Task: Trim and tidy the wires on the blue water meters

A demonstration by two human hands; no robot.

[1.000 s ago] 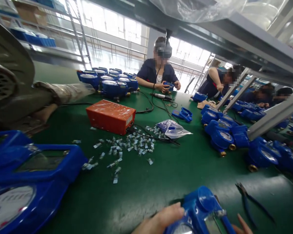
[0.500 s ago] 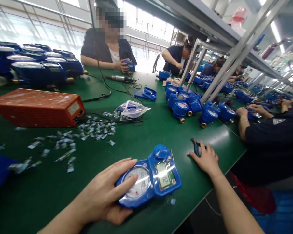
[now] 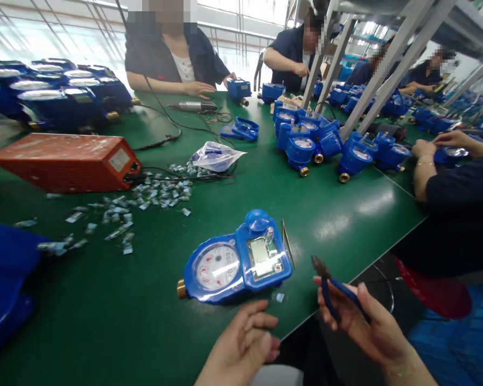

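A blue water meter (image 3: 213, 289) lies on the green bench in front of me, its round dial facing up beside a small display window, a brass fitting at its left end. Close to its lower edge is my left hand (image 3: 245, 343), open and loosely bent, with nothing in it. My right hand (image 3: 358, 321) is closed round the dark blue handles of diagonal cutters (image 3: 326, 281), which are held over the bench edge with their jaws pointing away from me. Thin tweezers (image 3: 288, 244) lie just right of the meter. A small pale piece (image 3: 279, 296) sits below its display end.
An orange box (image 3: 68, 163) with cables stands at the left, near many scattered small parts (image 3: 161, 193) and a clear plastic bag (image 3: 217, 156). More blue meters (image 3: 301, 139) stand at back right beside metal posts. Co-workers sit across and to the right.
My left hand has let go of the meter and drawn back toward me; the meter now rests flat. My right hand has lifted the cutters off the bench and moved nearer.
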